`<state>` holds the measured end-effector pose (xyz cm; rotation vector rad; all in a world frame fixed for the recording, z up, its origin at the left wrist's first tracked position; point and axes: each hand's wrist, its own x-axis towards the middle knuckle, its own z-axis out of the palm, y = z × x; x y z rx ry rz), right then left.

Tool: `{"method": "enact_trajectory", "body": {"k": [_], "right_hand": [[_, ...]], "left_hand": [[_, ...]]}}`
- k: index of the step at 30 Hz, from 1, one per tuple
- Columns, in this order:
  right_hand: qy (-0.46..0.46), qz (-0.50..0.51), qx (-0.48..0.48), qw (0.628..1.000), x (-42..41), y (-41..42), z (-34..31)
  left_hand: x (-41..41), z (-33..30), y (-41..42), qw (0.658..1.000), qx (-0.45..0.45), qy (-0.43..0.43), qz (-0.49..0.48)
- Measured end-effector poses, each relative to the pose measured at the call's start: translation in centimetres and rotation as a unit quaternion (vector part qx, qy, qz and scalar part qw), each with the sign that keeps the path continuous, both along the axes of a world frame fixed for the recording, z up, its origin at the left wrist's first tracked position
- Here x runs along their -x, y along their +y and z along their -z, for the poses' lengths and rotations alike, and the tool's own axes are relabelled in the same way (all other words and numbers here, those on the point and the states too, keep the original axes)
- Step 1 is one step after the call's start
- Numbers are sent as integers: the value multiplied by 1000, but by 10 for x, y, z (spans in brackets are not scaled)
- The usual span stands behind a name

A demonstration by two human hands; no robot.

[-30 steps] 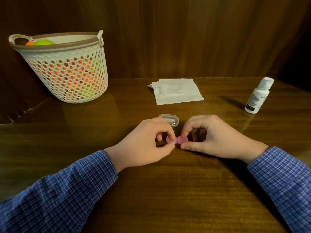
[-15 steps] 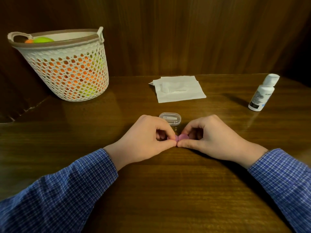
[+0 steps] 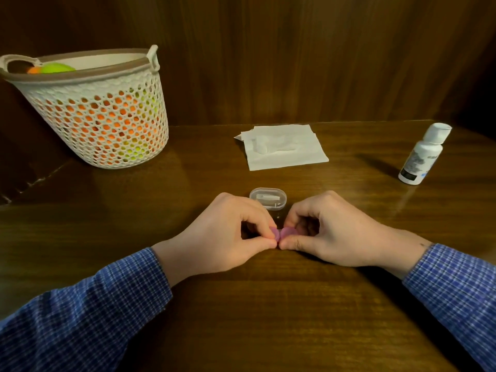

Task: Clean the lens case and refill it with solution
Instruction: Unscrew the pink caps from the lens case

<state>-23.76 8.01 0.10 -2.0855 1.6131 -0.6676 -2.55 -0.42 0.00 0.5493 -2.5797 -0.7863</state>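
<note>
While both hands sit low on the table (image 3: 268, 318), pink lens case (image 3: 363, 233) pinched between them: left hand (image 3: 225, 237) w/ thumb + forefinger curled on left end, right hand (image 3: 330, 232) same on right end. Fingers closed tight on case, not apart. Thumb tips nearly touching in front of it.

Vs a sec ago: more of the pink was showing, two round lobes visible; now mostly covered by fingertips, hands drawn closer together. Probably twisting or pressing the caps, can't tell which way, or whether caps on or off. Prob still an early step, opening or closing.

Clear small box (image 3: 267, 197) just behind the hands, something white inside, too small to ID. Tissue (image 3: 284, 149) further back, flat, w/ a small wad on top. Solution bottle (image 3: 421, 157) well off to right, upright, cap on, untouched, so refill not yet begun. Perforated basket (image 3: 102, 116) far left w/ orange + green stuff inside; not part of job.

Risk: tiny case, slippery if wet; cap could pop loose + roll.
</note>
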Motion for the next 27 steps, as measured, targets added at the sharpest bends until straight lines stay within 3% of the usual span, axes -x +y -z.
{"method": "enact_trajectory", "body": {"k": [9,16,27], "right_hand": [[-15,-37,0,999,6,-3,1],[-6,15,69,997,-3,4,7],[-77,30,28,996,-3,3,8]], "left_hand": [[1,0,-6,1000,-1,6,28],[-6,1,2,999,33,10,19],[-7,1,-1,999,44,-13,6]]}}
